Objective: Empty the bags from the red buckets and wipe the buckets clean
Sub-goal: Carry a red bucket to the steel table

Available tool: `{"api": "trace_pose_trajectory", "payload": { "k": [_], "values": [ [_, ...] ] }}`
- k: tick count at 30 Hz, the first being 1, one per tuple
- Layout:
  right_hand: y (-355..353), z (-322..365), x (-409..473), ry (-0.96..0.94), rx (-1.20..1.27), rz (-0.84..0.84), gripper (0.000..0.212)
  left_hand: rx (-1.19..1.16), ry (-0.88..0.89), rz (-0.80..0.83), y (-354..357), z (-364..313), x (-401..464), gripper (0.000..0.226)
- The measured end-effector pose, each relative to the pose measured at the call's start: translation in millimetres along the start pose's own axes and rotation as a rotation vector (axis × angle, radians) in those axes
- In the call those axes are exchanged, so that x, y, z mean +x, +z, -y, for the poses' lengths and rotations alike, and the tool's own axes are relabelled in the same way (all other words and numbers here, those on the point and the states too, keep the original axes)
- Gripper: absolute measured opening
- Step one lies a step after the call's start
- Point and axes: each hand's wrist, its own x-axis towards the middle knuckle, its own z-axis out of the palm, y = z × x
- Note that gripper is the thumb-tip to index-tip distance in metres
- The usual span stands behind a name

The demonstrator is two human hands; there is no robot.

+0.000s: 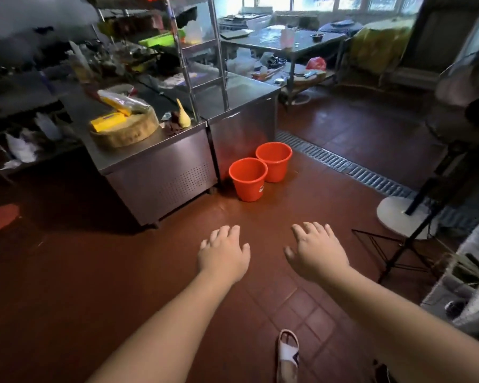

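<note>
Two red buckets stand side by side on the tiled floor against a steel counter. The nearer bucket touches the farther bucket. No bag shows inside either one from this angle. My left hand and my right hand are stretched out palm down above the floor, well short of the buckets. Their fingers are spread and relaxed, and both hold nothing.
The steel counter carries a round wooden chopping block. A floor drain grate runs behind the buckets. A fan stand with a white base and a tripod stand at right. My sandalled foot is below.
</note>
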Motion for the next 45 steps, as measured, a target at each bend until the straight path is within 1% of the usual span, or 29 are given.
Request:
{"api": "trace_pose_trajectory", "payload": {
  "k": [4,9,17,22,27,33,37,41,45],
  "values": [
    [9,-29,97,0.014,0.001,0.004,0.061,0.021,0.021,-0.011,-3,-18,94,0.061],
    [-5,-58,214,0.0,-0.025,0.012,0.061,0.026,0.019,-0.066,-28,-37,204,0.057],
    [-20,-100,382,0.055,-0.043,0.056,0.062,0.028,0.044,-0.059,-37,-52,381,0.055],
    [-14,-133,487,0.154,-0.054,0.037,0.062,0.019,0.135,-0.055,-32,-65,518,0.055],
    [-22,-169,575,0.312,-0.046,0.014,0.063,0.02,0.26,0.002,-38,-94,652,0.053],
    [-16,-226,651,0.519,0.009,0.034,0.062,0.042,0.437,0.05,-41,-157,778,0.056],
    [-4,-281,700,0.619,0.049,0.058,0.062,0.061,0.534,0.084,-29,-215,849,0.058],
    [6,-352,765,0.646,0.068,0.062,0.063,0.082,0.567,0.081,-17,-283,922,0.059],
    [-4,-425,833,0.627,0.083,0.079,0.06,0.106,0.545,0.086,-17,-343,986,0.059]
  ]
}}
